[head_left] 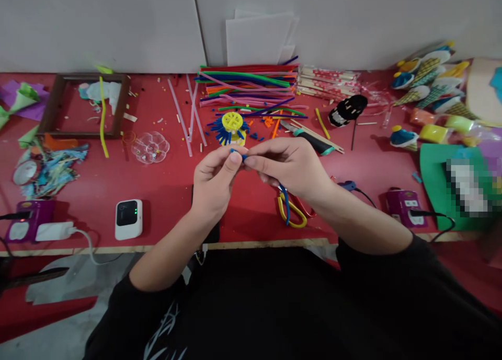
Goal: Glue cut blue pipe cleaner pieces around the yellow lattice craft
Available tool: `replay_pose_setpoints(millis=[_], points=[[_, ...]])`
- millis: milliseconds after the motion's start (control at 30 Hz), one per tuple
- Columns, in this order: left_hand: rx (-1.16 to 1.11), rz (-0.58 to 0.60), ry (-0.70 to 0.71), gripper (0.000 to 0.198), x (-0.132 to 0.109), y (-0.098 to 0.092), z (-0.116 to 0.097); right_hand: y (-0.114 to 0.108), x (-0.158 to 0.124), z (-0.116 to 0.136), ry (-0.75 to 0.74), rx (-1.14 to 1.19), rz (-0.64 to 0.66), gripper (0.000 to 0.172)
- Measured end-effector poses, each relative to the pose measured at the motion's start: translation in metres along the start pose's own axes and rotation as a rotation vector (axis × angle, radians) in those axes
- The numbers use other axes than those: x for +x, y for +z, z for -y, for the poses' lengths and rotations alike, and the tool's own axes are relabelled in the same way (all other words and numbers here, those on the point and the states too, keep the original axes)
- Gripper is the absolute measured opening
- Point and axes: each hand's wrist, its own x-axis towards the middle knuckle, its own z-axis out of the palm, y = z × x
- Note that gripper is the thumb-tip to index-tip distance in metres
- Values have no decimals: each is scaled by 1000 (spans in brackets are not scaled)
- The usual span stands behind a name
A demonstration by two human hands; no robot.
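Black cloth (266,297); slim blue strip (243,157) between left hand (214,180) and right (296,164)

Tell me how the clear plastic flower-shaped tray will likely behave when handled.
The tray would probably feel light, its see-through walls looking thin. Low and broad, it should slide rather than tip if pushed. The small bits inside may shift if it tilts.

No words, brands or numbers could be read. A faint mark was shown on the black panel (126,213) of the white device (128,230), near lit green indicators (135,211), but was too small to be made out. Small illegible emblems were borne by the left purple socket block (46,212) and the right purple socket block (399,205).
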Motion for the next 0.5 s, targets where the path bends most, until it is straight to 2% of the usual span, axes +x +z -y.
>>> replay_pose_setpoints(millis=[67, 167, 300, 400, 500], points=[[15, -10, -6, 12, -4, -1, 0, 0, -3, 4, -70, -131, -13, 18], [58, -6, -13, 10, -9, -7, 1, -2, -6, 6, -262, -393, -27, 6], [99, 30, -41, 14, -17, -14, -5, -13, -9, 9, -576, -777, 41, 16], [-1, 77, -248, 29, -18, -15, -19, -26, -8, 20, -741, -995, 137, 24], [-97, 137, -526, 14, -15, -13, -32, -36, -3, 35, -861, -1099, 302, 27]])
